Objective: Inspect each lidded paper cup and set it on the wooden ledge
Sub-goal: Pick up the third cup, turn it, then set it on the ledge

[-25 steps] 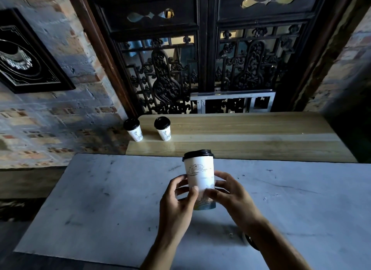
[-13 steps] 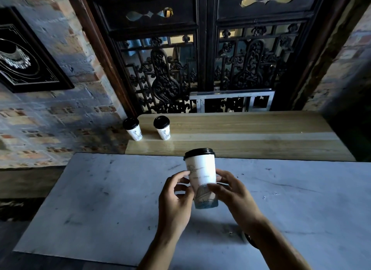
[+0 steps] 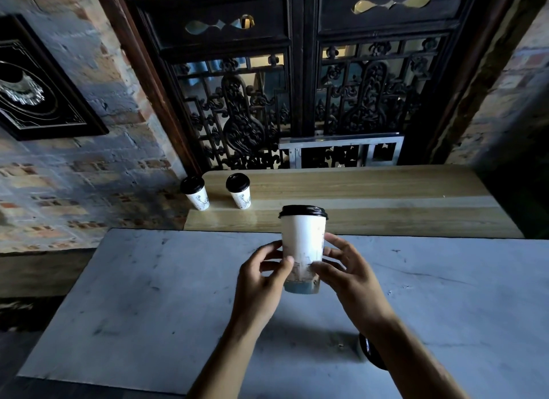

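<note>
A tall white paper cup [image 3: 302,241] with a black lid is held upright above the grey marble table [image 3: 148,309]. My left hand [image 3: 261,280] grips its lower left side and my right hand [image 3: 347,277] grips its lower right side. Two smaller white lidded cups, one [image 3: 196,193] at the far left end and one [image 3: 240,190] just to its right, stand on the wooden ledge [image 3: 371,202] beyond the table. A dark round object [image 3: 370,351] peeks out under my right forearm; most of it is hidden.
A dark carved wooden screen [image 3: 297,101] rises behind the ledge. Brick wall with a black framed picture [image 3: 32,83] is to the left. The ledge to the right of the two cups is bare wood.
The cup has been turned in my hands, so its plain white side now faces me, and it sits slightly higher. The printed drawing has rotated away to the right.
</note>
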